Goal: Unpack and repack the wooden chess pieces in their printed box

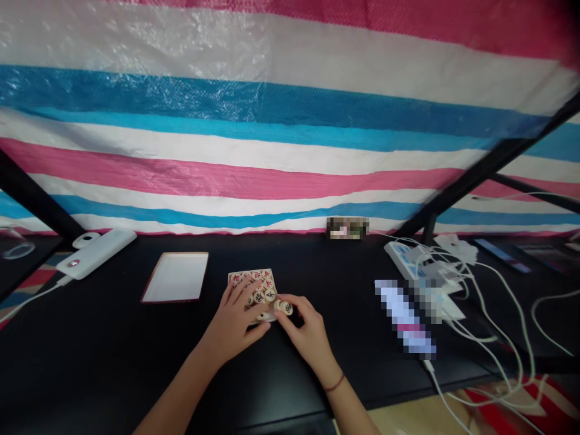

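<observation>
A shallow white box (272,277) holds several round Chinese chess pieces (259,296) marked with red and black characters. Across its left side lies my left hand (235,320), fingers spread over the pieces and hiding some of them. At the box's lower right corner, my right hand (308,329) pinches Chinese chess pieces (284,308) between thumb and fingers, one showing a black character. How many it holds I cannot tell. An open box lid (176,278), white inside with a dark red rim, rests on the table left of the box.
On the black table (136,356), a white power bank (97,252) with a cable lies far left. Toward the right are a phone (405,317) with a blurred screen, a power strip (401,261) and tangled white cables (502,290). A striped sheet (272,151) hangs behind.
</observation>
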Motion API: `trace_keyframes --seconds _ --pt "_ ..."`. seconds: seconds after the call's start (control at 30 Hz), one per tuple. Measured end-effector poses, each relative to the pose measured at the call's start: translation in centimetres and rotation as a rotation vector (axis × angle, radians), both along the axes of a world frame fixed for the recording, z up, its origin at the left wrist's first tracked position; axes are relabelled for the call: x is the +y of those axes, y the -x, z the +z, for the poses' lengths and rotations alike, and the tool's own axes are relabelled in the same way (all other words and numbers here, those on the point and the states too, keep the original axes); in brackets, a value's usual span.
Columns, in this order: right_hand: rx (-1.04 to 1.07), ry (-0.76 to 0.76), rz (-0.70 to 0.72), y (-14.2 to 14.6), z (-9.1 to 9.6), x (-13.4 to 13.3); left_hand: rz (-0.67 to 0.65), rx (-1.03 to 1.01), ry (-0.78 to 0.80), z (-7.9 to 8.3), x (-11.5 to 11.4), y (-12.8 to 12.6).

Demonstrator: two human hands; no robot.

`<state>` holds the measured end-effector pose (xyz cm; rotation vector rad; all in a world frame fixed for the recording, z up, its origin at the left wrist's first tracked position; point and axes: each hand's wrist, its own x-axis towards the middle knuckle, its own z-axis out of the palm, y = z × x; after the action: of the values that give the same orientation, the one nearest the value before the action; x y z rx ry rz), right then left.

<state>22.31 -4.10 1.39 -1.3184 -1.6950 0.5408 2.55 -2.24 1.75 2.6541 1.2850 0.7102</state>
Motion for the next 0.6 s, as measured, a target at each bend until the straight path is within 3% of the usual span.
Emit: trace_keyframes --seconds 0.17,0.6 --pt "-0.010 -0.022 0.085 0.43 -0.44 0.18 0.007 -0.028 0.020 -0.12 0.24 0.49" --pt "0.074 0.001 0.139 0.14 -0.90 0.20 -0.006 0.046 -0.017 -0.64 0.04 0.08"
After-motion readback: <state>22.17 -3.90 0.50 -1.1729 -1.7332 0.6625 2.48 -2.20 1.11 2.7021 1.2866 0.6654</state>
